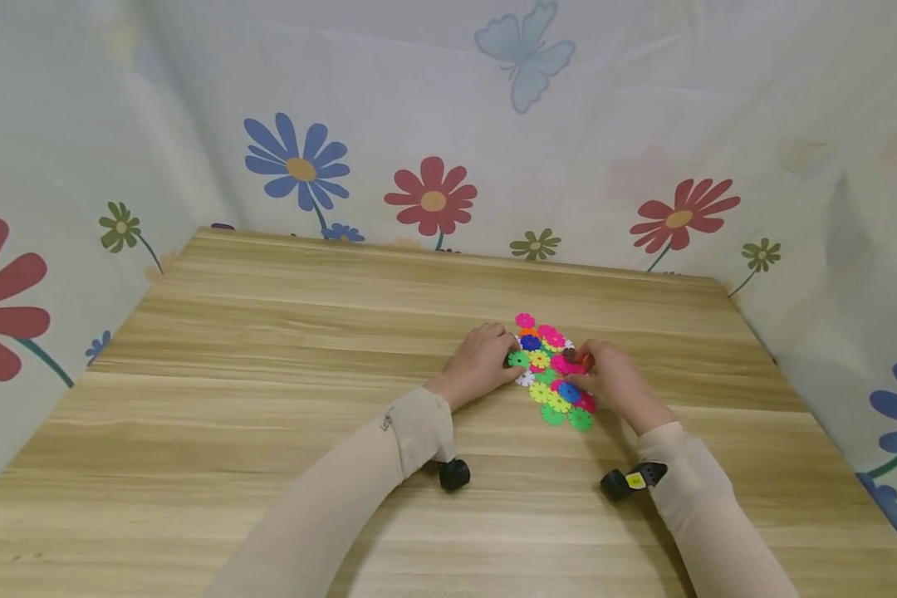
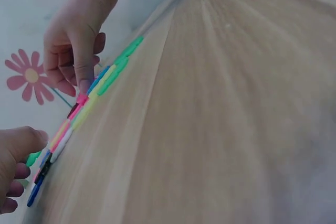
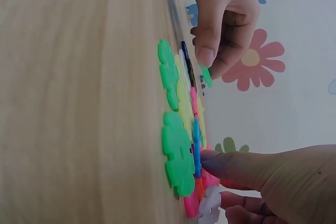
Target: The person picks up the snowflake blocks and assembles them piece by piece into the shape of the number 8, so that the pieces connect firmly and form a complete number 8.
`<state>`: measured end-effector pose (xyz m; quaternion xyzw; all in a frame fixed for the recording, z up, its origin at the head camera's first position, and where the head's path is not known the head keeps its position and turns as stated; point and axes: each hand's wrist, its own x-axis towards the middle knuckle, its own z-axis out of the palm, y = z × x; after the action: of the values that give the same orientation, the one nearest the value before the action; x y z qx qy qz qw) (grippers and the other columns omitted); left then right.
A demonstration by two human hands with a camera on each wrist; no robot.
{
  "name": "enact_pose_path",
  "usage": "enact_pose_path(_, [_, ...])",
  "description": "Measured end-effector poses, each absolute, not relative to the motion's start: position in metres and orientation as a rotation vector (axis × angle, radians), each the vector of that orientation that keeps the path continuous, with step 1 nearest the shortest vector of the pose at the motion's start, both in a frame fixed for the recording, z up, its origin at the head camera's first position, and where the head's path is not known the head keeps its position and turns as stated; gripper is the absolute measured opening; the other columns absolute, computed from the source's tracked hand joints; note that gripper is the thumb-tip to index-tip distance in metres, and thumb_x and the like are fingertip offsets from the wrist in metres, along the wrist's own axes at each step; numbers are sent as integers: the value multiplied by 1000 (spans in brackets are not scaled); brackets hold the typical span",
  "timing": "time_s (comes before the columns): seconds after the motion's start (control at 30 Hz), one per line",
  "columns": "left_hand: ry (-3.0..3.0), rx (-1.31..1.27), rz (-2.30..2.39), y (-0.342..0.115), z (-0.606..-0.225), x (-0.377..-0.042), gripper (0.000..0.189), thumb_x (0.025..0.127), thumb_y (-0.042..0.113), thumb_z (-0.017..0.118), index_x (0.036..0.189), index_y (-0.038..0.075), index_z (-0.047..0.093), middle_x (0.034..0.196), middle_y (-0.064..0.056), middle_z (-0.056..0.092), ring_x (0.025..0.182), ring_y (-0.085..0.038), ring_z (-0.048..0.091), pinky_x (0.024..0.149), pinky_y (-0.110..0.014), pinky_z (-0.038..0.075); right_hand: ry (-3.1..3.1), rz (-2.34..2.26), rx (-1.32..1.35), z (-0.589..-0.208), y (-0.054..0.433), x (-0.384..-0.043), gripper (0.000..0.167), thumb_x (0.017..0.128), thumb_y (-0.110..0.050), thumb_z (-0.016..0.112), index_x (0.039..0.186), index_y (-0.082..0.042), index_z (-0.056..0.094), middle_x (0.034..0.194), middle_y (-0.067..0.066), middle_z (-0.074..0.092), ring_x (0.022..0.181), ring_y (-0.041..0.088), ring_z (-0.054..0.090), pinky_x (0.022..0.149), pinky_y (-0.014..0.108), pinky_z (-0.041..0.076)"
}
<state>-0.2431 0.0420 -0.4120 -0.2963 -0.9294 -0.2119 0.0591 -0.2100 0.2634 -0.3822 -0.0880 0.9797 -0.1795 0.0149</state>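
Note:
Notched plastic snowflake discs in several colours lie in an overlapping pile on the wooden table [image 1: 306, 349]. At the pile's left side, my left hand [image 1: 483, 359] pinches a green disc [image 3: 206, 76] between thumb and fingers, a little above the others. Over the right side, my right hand [image 1: 616, 382] has its thumb and fingers curled round a bright pink disc [image 1: 563, 365]; its far side is hidden by the fingers. Close to the right thumb lies a blue disc [image 1: 568, 392]. Two green discs [image 1: 580, 418] form the pile's near edge.
A lone pink disc [image 1: 525, 320] marks the far end of the pile. Yellow discs [image 1: 541, 392] and a dark blue disc [image 1: 530, 342] sit among the rest. Behind the table hangs a flower-printed cloth [image 1: 568, 149]. Black wrist cameras [image 1: 454, 474] hang below both sleeves.

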Motion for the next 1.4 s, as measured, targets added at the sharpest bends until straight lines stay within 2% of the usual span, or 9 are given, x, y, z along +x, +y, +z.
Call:
enact_pose_path(0.23, [-2786, -896, -687, 35, -409, -239, 34, 87, 39, 70, 105, 10, 68, 95, 0, 59, 89, -15, 52, 83, -28, 45, 3036, -568, -270, -383, 263, -209, 30, 86, -19, 73, 106, 1, 63, 91, 13, 58, 78, 23, 52, 65, 28, 43])
enact_pose_path(0.5, [-2770, -903, -718, 27, -400, -230, 35, 87, 37, 71, 108, 9, 68, 99, 0, 60, 93, -16, 54, 88, -30, 45, 3054, -616, -354, -383, 265, -209, 18, 87, -11, 70, 99, 1, 64, 87, 12, 58, 78, 23, 55, 68, 32, 47])
enact_pose_path(0.67, [-2761, -899, -726, 22, -392, -223, 35, 86, 36, 71, 108, 9, 68, 99, -1, 61, 94, -16, 54, 90, -31, 45, 3052, -667, -410, -380, 267, -209, 9, 87, -7, 69, 92, 0, 66, 81, 9, 60, 74, 20, 54, 65, 29, 45])
enact_pose_path(0.97, [-2732, -887, -752, 7, -378, -210, 35, 85, 35, 73, 109, 9, 69, 103, -2, 63, 100, -18, 57, 97, -36, 44, 3074, -745, -413, -369, 261, -202, 11, 91, -11, 65, 97, -2, 62, 81, 8, 62, 69, 18, 50, 60, 25, 43])
enact_pose_path(1.2, [-2654, -906, -850, -6, -370, -201, 34, 82, 29, 77, 107, 8, 70, 97, -3, 64, 93, -19, 58, 90, -35, 47, 3105, -901, -533, -359, 241, -190, 13, 93, -15, 64, 96, -3, 60, 78, 9, 63, 65, 15, 53, 56, 22, 44])
enact_pose_path(1.37, [-2616, -904, -954, -18, -367, -193, 32, 79, 26, 79, 103, 7, 70, 95, -3, 64, 90, -20, 59, 80, -31, 48, 3025, -1118, -680, -356, 222, -179, 10, 93, -9, 62, 97, -2, 56, 78, 15, 65, 60, 23, 60, 53, 21, 49])
enact_pose_path(1.4, [-2615, -900, -971, -20, -367, -192, 31, 79, 26, 79, 103, 8, 69, 94, -3, 64, 89, -20, 59, 78, -30, 48, 3011, -1148, -712, -355, 219, -177, 10, 93, -8, 61, 98, -2, 55, 78, 14, 65, 59, 21, 60, 52, 21, 49])
